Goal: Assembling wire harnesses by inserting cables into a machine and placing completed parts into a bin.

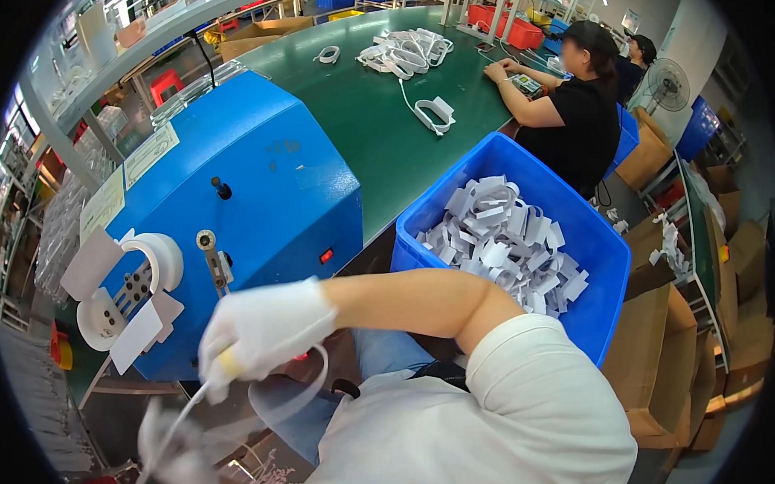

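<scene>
My right hand [265,332], in a white glove, is closed on a white cable [192,403] in front of the blue machine [262,178]. A pale yellow spot shows at its fingers. Lower down, my left hand [171,446], also gloved, is smeared by motion beside the cable, so its fingers cannot be made out. A blurred white loop [316,380] hangs below my right wrist. On the machine's left face sits a white round holder [160,264] with flat white flaps and slotted plates. A small metal arm with a roller [210,249] stands beside it.
A blue bin [609,250] full of white banded pieces stands to my right. On the green table [341,95] lie a pile of white coiled cables [407,53] and a single coil [433,116]. A co-worker [580,112] sits beyond the bin. Cardboard boxes [648,362] stand at right.
</scene>
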`<state>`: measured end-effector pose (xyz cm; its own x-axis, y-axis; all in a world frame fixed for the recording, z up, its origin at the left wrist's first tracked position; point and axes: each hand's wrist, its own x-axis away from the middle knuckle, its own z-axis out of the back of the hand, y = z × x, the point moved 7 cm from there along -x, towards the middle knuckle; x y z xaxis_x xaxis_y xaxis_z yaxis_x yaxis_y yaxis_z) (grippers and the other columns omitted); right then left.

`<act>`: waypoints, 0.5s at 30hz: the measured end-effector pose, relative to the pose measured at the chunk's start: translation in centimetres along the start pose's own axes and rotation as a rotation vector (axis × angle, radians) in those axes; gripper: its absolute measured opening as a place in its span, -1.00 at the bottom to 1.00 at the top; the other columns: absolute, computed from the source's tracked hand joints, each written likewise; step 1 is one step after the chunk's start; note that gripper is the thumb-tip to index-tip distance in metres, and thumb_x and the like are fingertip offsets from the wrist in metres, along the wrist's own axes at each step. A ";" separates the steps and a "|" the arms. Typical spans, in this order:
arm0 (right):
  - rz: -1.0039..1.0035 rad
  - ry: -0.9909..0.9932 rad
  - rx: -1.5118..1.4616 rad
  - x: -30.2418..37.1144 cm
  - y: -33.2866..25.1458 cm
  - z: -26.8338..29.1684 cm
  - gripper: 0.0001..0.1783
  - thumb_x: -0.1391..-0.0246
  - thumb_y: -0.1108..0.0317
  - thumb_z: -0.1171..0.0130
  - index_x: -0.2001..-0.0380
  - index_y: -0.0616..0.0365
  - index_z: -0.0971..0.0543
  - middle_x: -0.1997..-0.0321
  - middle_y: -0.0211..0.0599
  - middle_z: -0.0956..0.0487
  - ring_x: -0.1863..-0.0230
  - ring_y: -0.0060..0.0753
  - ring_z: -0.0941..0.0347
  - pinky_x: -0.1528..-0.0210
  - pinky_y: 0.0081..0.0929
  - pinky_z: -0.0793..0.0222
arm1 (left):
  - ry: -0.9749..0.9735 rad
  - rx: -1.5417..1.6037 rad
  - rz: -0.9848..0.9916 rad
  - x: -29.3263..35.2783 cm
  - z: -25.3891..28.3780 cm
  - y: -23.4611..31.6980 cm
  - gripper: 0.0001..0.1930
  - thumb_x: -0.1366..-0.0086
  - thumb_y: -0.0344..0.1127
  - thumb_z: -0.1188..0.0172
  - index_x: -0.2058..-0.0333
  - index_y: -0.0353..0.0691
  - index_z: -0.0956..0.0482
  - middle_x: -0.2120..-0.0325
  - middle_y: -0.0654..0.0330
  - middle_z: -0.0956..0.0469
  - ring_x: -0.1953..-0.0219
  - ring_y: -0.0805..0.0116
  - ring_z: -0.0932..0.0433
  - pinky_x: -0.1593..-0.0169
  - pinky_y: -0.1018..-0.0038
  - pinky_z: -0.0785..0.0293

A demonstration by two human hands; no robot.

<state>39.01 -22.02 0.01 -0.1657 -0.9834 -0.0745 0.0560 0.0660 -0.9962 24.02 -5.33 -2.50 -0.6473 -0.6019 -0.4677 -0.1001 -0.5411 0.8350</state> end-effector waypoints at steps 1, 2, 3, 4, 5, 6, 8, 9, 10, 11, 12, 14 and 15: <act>-0.098 0.021 -0.131 2.0 0.3 1.0 -0.75 -0.04 0.31 -0.10 0.29 0.23 -0.63 0.43 -0.31 -0.62 0.64 -0.66 -0.35 0.58 -0.63 -0.30 | -0.302 0.650 -0.097 -1.3 4.8 -3.0 -0.72 -0.06 -0.13 -0.19 0.49 -0.24 -0.42 0.60 0.26 -0.34 0.61 0.51 -0.32 0.53 0.60 -0.22; -0.228 0.039 -0.255 3.0 1.9 1.6 -0.73 -0.06 0.32 -0.09 0.22 0.25 -0.60 0.45 -0.30 -0.61 0.71 -0.68 -0.30 0.64 -0.64 -0.27 | -0.091 0.927 -0.202 -0.5 7.2 -1.3 -0.79 -0.20 -0.16 -0.05 0.50 -0.15 -0.43 0.66 0.33 -0.33 0.67 0.54 -0.29 0.59 0.58 -0.21; -0.103 0.152 -0.474 4.7 3.0 3.2 -0.68 -0.10 0.32 -0.05 0.11 0.28 -0.53 0.45 -0.29 -0.60 0.75 -0.68 -0.27 0.68 -0.64 -0.26 | 0.101 1.214 -0.297 -0.5 8.0 0.0 -0.75 -0.35 -0.19 0.09 0.50 -0.05 -0.44 0.72 0.39 -0.33 0.74 0.58 -0.26 0.66 0.56 -0.19; 0.042 0.254 -0.690 6.4 4.3 4.8 -0.61 -0.14 0.33 -0.02 0.01 0.32 -0.46 0.46 -0.27 -0.59 0.79 -0.68 -0.23 0.72 -0.63 -0.25 | 0.078 1.164 -0.271 -0.7 8.4 0.1 -0.72 -0.35 -0.15 0.07 0.55 -0.05 -0.38 0.74 0.40 -0.23 0.76 0.59 -0.20 0.66 0.57 -0.12; 0.225 0.233 -0.848 8.0 5.1 6.0 -0.50 -0.22 0.24 0.03 -0.11 0.37 -0.29 0.45 -0.26 -0.59 0.79 -0.64 -0.25 0.67 -0.56 -0.31 | 0.052 1.114 -0.245 -0.6 9.0 -0.7 -0.68 -0.34 -0.11 0.05 0.60 -0.04 -0.31 0.76 0.40 -0.14 0.77 0.60 -0.13 0.67 0.57 -0.05; 0.477 0.133 -0.997 8.9 5.8 6.9 -0.42 -0.26 0.08 0.10 -0.16 0.33 -0.25 0.40 -0.26 -0.60 0.80 -0.62 -0.25 0.61 -0.51 -0.36 | 0.002 1.040 -0.227 -0.2 10.1 -1.6 -0.67 -0.35 -0.07 0.07 0.57 -0.06 -0.34 0.77 0.39 -0.11 0.79 0.56 -0.03 0.65 0.57 -0.01; 0.462 0.373 -1.045 12.0 9.4 9.6 -0.30 -0.27 -0.15 0.35 -0.15 0.27 -0.30 0.67 -0.43 -0.48 0.87 -0.58 -0.15 0.59 -0.51 -0.28 | 0.085 1.131 -0.166 0.6 10.4 -2.8 -0.69 -0.36 -0.07 0.07 0.53 -0.06 -0.37 0.76 0.39 -0.13 0.79 0.56 -0.02 0.64 0.58 -0.02; 0.451 0.379 -1.079 13.6 11.4 10.9 -0.25 -0.27 -0.19 0.44 -0.14 0.25 -0.33 0.77 -0.48 -0.41 0.89 -0.56 -0.11 0.60 -0.53 -0.24 | 0.163 1.220 -0.112 0.9 10.7 -3.7 -0.70 -0.36 -0.06 0.08 0.50 -0.06 -0.40 0.75 0.39 -0.14 0.79 0.56 -0.01 0.63 0.59 -0.03; 0.351 0.503 -1.115 15.1 12.7 11.6 -0.14 -0.21 -0.30 0.53 -0.09 0.25 -0.39 0.87 -0.56 -0.24 0.90 -0.56 -0.05 0.61 -0.53 -0.20 | 0.073 1.160 -0.134 1.6 11.5 -4.0 -0.71 -0.37 -0.04 0.09 0.40 -0.07 -0.46 0.73 0.38 -0.17 0.78 0.55 -0.02 0.62 0.59 -0.07; 0.329 0.536 -1.042 15.8 12.6 11.9 -0.25 -0.26 -0.21 0.40 -0.02 0.27 -0.45 0.84 -0.51 -0.27 0.89 -0.55 -0.08 0.57 -0.55 -0.24 | 0.057 1.101 -0.096 1.8 10.7 -4.5 -0.70 -0.37 -0.03 0.09 0.39 -0.08 -0.47 0.73 0.37 -0.17 0.78 0.55 -0.03 0.63 0.59 -0.09; 0.104 0.936 -0.671 17.9 13.5 12.9 -0.37 -0.28 -0.09 0.29 0.01 0.27 -0.48 0.80 -0.47 -0.30 0.84 -0.55 -0.15 0.52 -0.56 -0.28 | 0.039 1.045 -0.058 2.0 9.7 -4.6 -0.70 -0.36 -0.03 0.09 0.38 -0.09 -0.48 0.72 0.37 -0.18 0.78 0.55 -0.04 0.64 0.59 -0.10; 0.008 1.471 0.108 20.7 9.9 13.7 -0.72 -0.21 0.34 0.01 0.12 0.26 -0.56 0.58 -0.28 -0.48 0.57 -0.50 -0.43 0.34 -0.57 -0.40 | 0.046 0.961 0.040 1.8 5.0 -2.7 -0.71 -0.34 -0.09 0.04 0.47 -0.13 -0.43 0.70 0.33 -0.28 0.78 0.55 -0.13 0.67 0.60 -0.11; 0.138 1.448 0.502 19.6 5.8 12.4 -0.75 -0.16 0.39 -0.04 0.13 0.24 -0.57 0.46 -0.24 -0.52 0.45 -0.47 -0.47 0.29 -0.56 -0.41 | -0.091 0.865 0.057 1.8 2.7 -1.3 -0.72 -0.33 -0.14 0.03 0.51 -0.14 -0.42 0.69 0.31 -0.33 0.78 0.54 -0.16 0.67 0.60 -0.11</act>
<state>48.35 -42.98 -6.66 -0.8991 0.0467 -0.4352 0.4165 -0.2142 -0.8835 20.99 -4.12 -3.67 -0.7232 -0.5452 -0.4239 -0.5805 0.1472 0.8009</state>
